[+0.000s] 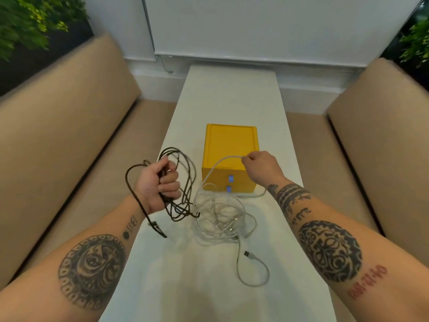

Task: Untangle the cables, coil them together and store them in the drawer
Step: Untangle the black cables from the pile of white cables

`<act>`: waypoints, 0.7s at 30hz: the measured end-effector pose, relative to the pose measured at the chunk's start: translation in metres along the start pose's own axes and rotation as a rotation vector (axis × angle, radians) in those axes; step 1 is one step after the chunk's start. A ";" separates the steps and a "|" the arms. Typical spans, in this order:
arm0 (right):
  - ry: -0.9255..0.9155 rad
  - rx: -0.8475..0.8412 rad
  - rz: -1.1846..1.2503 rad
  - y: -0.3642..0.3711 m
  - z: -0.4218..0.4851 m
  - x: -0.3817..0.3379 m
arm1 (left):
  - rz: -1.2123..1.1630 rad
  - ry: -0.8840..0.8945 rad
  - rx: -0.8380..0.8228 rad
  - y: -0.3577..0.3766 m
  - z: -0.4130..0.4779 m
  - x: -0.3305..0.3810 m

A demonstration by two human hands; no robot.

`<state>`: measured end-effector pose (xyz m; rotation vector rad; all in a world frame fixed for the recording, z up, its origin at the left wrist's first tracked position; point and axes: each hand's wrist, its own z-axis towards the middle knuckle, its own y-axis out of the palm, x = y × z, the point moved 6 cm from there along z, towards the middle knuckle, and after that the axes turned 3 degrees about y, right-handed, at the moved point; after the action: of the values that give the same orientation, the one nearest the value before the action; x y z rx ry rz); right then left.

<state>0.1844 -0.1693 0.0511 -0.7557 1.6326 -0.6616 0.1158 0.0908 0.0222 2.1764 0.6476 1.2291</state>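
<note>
red date tattoo (368,284), perhaps 04-12-1991, right forearm (329,249)

Left hand (157,184): fingers curled round gathered loops of black cable (181,211); one loose end hangs below the grip, past the wrist. Right hand (260,166): pinches a single strand of white cable (220,217), raised over the yellow drawer box (229,145). From that pinch the strand arcs down to a white tangle on the table (232,89), lying below and between both grips. USB plug (248,254) lies nearer the person.

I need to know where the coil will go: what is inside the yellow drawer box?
Cannot be seen: the yellow drawer box is fully closed, showing only two blue pulls on its front. The right hand pinches the white cable above it.
</note>
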 end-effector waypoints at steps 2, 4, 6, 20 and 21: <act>0.060 -0.023 -0.125 0.012 -0.007 0.016 | 0.025 -0.019 -0.137 0.035 -0.003 0.009; 0.023 0.052 -0.187 0.019 -0.021 0.011 | 0.041 -0.007 -0.213 0.068 -0.005 0.017; -0.151 0.044 -0.091 0.031 -0.036 -0.008 | 0.013 0.015 -0.237 0.096 -0.005 0.023; -0.113 -0.333 0.249 0.095 -0.070 0.019 | -0.016 0.187 -0.196 0.153 -0.004 0.052; -0.086 -0.287 0.260 0.086 -0.067 0.020 | -0.003 0.210 -0.198 0.153 -0.005 0.058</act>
<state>0.1052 -0.1287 -0.0149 -0.7473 1.7287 -0.2086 0.1599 0.0170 0.1618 1.9010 0.5852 1.4677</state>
